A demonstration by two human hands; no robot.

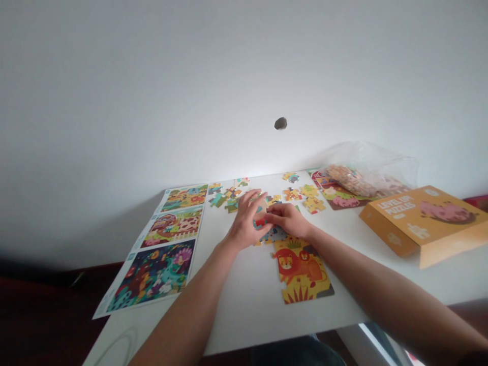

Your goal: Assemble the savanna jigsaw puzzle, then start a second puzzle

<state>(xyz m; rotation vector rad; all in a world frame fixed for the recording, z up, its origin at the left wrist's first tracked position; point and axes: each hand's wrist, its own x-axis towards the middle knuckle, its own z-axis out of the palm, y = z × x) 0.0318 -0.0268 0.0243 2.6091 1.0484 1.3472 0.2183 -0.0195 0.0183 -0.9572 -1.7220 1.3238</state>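
Note:
My left hand (247, 221) is spread over the joined puzzle pieces, its thumb reaching toward the other hand's fingertips. Beside it, my right hand (288, 219) has thumb and forefinger pinched on a puzzle piece (261, 222) with some red on it; the fingers hide most of that piece. Under both hands lies a blue puzzle section (276, 234), partly covered. Directly in front of it, on the near side, is an assembled yellow lion section (303, 272). Loose yellow pieces (313, 204) lie beyond my right hand, and green pieces (219, 199) beyond my left.
A sheet with three printed pictures (192, 203) lies along the table's left edge. At right stand an orange puzzle box (407, 216) and a clear bag of pieces (354, 178) on a farm picture (337, 200). A white wall (229, 101) with a hole closes the back.

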